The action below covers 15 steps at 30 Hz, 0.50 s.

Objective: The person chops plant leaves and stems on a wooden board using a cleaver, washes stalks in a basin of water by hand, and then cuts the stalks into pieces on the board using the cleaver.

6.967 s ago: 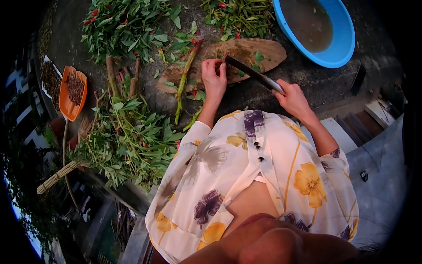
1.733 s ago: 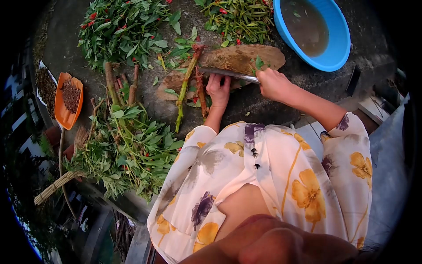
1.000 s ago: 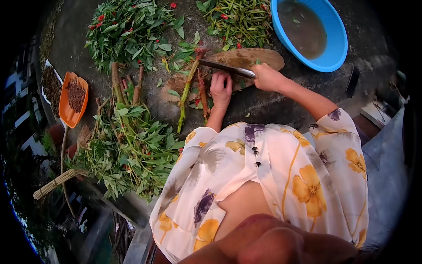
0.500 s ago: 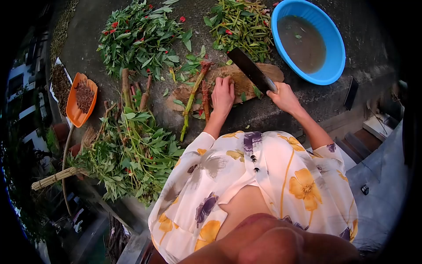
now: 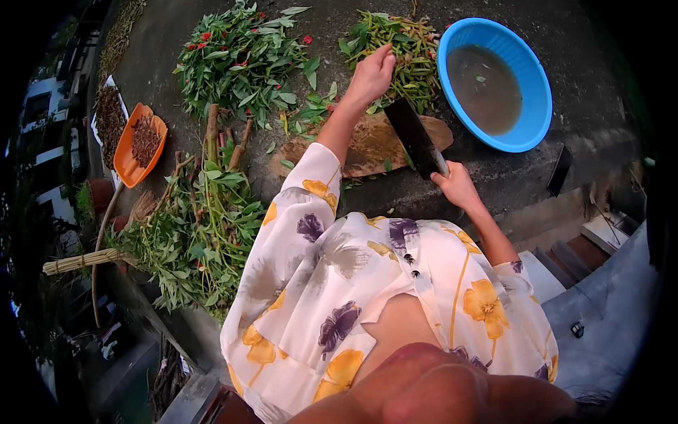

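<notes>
My right hand (image 5: 458, 185) grips the handle of a dark-bladed cleaver (image 5: 412, 134). Its blade slants up and left across the right part of a worn wooden board (image 5: 367, 145). My left hand (image 5: 374, 74) is stretched past the board, at the left side of a pile of chopped green stems (image 5: 413, 60). Its fingers are curled closed, and whatever may be in them is hidden. My left forearm and sleeve cover the board's left part. Left of that arm is a heap of leaves with red flowers (image 5: 244, 67).
A blue basin (image 5: 443, 85) of murky water stands right of the stems. Uncut leafy stalks (image 5: 205, 233) lie on the left, near an orange scoop (image 5: 127, 166) of brown dried bits and a straw broom (image 5: 81, 261). A dark flat object (image 5: 559, 171) leans by the ledge.
My left hand has gone from the board up and forward to the stem pile. The cleaver has shifted slightly down and right in my right hand. The two stalks beside the board are no longer visible.
</notes>
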Each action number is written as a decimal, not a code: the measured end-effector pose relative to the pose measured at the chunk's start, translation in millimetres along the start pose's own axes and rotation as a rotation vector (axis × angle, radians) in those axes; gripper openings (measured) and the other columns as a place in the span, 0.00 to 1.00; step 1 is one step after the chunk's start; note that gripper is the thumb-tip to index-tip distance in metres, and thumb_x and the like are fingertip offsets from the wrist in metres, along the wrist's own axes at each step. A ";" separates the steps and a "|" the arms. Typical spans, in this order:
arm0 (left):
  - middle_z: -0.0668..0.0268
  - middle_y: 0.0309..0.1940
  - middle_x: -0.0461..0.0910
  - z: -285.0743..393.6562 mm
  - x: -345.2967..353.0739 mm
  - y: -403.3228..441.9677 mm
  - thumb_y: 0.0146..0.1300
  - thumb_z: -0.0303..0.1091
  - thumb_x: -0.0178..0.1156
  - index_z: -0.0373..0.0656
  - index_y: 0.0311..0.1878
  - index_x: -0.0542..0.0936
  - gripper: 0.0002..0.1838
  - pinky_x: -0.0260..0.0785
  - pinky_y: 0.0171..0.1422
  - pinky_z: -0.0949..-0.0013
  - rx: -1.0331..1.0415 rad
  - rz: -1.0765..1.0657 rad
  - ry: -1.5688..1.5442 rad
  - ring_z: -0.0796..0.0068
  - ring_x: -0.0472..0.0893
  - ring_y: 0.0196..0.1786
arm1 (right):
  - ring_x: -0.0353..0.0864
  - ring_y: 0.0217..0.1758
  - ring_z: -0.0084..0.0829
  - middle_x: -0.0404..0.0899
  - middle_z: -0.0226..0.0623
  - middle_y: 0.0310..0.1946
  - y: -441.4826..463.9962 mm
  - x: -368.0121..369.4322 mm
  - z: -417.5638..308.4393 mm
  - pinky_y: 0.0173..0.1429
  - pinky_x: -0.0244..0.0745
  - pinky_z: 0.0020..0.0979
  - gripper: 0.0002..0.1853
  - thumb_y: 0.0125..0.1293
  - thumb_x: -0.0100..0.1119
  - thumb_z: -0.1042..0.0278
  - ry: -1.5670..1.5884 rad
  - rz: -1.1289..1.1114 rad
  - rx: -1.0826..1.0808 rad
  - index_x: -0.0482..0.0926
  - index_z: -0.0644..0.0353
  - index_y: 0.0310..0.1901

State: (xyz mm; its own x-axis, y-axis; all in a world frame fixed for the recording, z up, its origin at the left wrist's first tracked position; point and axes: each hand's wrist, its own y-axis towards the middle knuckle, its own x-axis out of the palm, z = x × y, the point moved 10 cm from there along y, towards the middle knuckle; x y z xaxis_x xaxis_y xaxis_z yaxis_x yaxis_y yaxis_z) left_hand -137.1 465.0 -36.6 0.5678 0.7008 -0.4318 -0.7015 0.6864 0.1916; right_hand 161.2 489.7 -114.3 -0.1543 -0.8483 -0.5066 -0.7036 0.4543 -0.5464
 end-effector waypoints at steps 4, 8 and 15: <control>0.62 0.39 0.86 32.4 -85.3 -29.9 0.71 0.36 0.60 0.38 0.51 0.84 0.13 0.74 0.43 0.71 0.088 0.133 0.124 0.75 0.83 0.38 | 0.82 0.42 0.60 0.80 0.61 0.30 1.6 -9.2 -29.0 0.44 0.74 0.49 0.10 0.63 0.62 0.69 -0.157 -0.015 -0.011 0.80 0.69 0.39; 0.55 0.34 0.84 -40.6 -120.9 -152.7 0.68 0.34 0.62 0.35 0.44 0.83 0.11 0.76 0.43 0.60 -0.262 0.034 0.339 0.60 0.85 0.36 | 0.82 0.44 0.61 0.81 0.63 0.34 29.8 2.8 -35.5 0.49 0.76 0.53 0.11 0.62 0.61 0.69 -0.339 -0.008 -0.154 0.82 0.68 0.41; 0.49 0.44 0.78 -110.3 -64.8 -315.3 0.67 0.41 0.63 0.37 0.47 0.74 0.17 0.73 0.47 0.46 -0.680 -0.257 0.486 0.41 0.80 0.46 | 0.81 0.45 0.62 0.81 0.62 0.34 38.0 -2.9 -46.2 0.50 0.75 0.53 0.12 0.62 0.60 0.69 -0.389 -0.039 -0.171 0.82 0.68 0.43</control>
State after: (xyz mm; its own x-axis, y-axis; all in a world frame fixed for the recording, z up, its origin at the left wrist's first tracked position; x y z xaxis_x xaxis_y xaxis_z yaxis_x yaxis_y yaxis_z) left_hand -0.1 181.7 -166.2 0.6058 0.2734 -0.7472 -0.7698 0.4387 -0.4636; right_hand 102.8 496.9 -102.8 0.1244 -0.6831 -0.7196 -0.8138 0.3447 -0.4679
